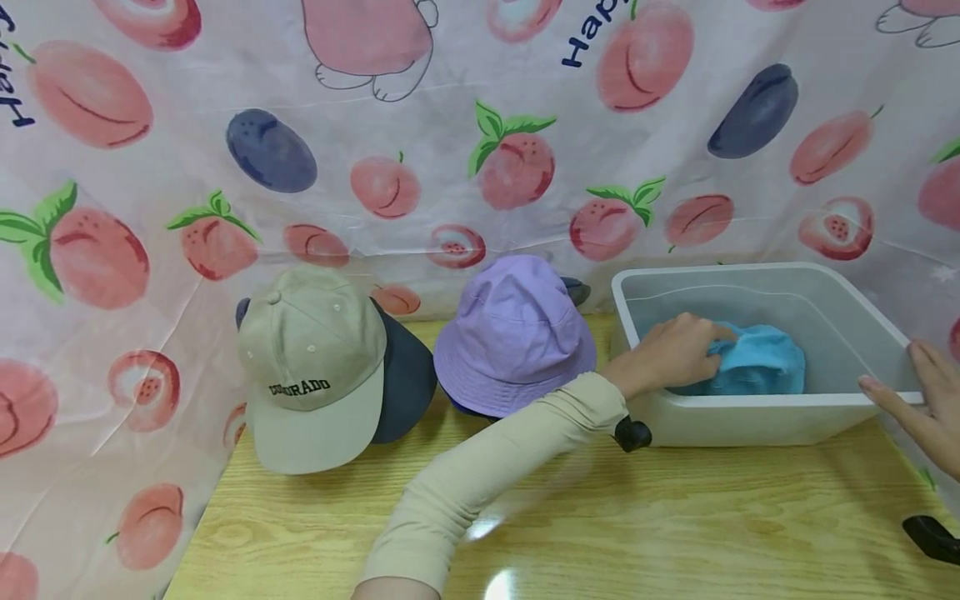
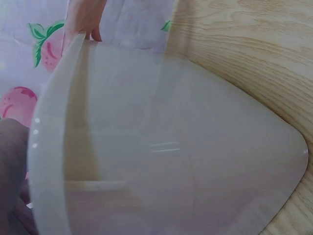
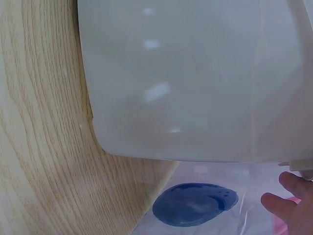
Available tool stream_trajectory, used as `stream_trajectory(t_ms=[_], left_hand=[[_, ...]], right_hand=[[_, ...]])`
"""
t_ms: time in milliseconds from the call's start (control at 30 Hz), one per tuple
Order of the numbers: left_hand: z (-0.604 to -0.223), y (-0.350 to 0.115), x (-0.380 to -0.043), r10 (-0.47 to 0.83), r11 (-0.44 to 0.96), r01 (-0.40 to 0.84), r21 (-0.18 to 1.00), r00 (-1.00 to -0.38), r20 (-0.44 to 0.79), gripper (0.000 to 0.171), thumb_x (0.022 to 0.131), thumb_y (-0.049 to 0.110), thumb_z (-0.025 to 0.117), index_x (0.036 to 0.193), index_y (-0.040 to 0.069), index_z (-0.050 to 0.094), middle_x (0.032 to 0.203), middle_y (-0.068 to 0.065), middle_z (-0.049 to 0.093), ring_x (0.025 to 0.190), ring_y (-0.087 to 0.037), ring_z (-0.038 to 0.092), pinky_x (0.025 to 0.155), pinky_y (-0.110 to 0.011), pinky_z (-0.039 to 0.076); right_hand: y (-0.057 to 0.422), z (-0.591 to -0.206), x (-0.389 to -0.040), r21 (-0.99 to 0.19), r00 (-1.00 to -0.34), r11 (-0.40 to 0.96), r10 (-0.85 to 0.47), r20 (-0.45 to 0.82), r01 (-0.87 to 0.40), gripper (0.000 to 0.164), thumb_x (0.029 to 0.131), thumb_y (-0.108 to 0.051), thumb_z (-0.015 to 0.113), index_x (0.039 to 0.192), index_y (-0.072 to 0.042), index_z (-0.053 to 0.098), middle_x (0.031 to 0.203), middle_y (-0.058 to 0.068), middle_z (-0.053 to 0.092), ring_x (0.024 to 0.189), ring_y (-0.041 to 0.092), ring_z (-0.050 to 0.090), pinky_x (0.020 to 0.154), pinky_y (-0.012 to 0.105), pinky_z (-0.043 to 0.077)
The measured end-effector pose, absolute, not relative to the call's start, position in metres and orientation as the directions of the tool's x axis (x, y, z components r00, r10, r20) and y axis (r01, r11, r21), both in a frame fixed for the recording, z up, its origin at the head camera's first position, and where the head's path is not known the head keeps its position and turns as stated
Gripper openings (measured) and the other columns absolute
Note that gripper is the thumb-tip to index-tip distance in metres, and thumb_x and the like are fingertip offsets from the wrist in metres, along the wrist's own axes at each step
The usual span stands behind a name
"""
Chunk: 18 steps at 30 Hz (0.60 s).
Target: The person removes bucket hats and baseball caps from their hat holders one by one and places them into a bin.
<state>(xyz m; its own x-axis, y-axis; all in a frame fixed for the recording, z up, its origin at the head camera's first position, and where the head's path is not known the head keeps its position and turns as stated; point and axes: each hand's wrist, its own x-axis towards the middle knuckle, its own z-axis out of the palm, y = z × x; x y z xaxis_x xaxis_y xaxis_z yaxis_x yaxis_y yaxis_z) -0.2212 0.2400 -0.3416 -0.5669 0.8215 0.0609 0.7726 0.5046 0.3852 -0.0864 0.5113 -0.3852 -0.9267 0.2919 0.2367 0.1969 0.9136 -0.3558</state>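
**While your left grip (image 1: 678,350) pinches a light-blue cloth hat (image 1: 765,358), your right grip (image 1: 941,408) touches a pale-grey plastic bin (image 1: 742,425)**

The hat is inside the bin; your right fingers lie straight on its rim. Glossy yellow wood-grain tabletop (image 1: 675,525) carries the bin, a beige COLORADO cap (image 1: 322,342) and a lilac bucket hat (image 1: 517,333), backed by a pale fruit-printed sheet (image 1: 315,217).

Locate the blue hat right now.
Head view, right side: the blue hat is inside the bin, right of the purple hat, with the left hand touching it.
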Motion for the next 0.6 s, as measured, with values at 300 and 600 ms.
stream_trajectory(t_ms=[300, 600], left_hand=[[-0.333, 0.232, -0.218, 0.825, 0.483, 0.762, 0.432, -0.561, 0.066, 0.040, 0.097, 0.023, 0.052, 0.137, 0.028, 0.052, 0.084, 0.006, 0.057, 0.040, -0.005, 0.025, 0.040, -0.017, 0.023], [-0.319, 0.216, -0.214, 0.842, 0.440, 0.775, 0.453, -0.531, 0.091, 0.040, 0.096, 0.022, 0.053, 0.135, 0.026, 0.054, 0.080, 0.006, 0.052, 0.042, -0.005, 0.030, 0.042, -0.017, 0.029]], right_hand=[[0.509, -0.386, -0.084, -0.359, -0.916, 0.902, 0.332, 0.226, 0.238, 0.091, 0.095, -0.058, 0.038, 0.146, 0.005, -0.002, 0.151, 0.029, -0.003, 0.138, 0.047, 0.003, 0.107, 0.059, 0.009], [0.509, -0.388, -0.084, -0.389, -0.915, 0.889, 0.342, 0.215, 0.241, 0.090, 0.095, -0.055, 0.039, 0.146, 0.007, -0.002, 0.151, 0.030, -0.004, 0.137, 0.048, 0.003, 0.106, 0.061, 0.009]])
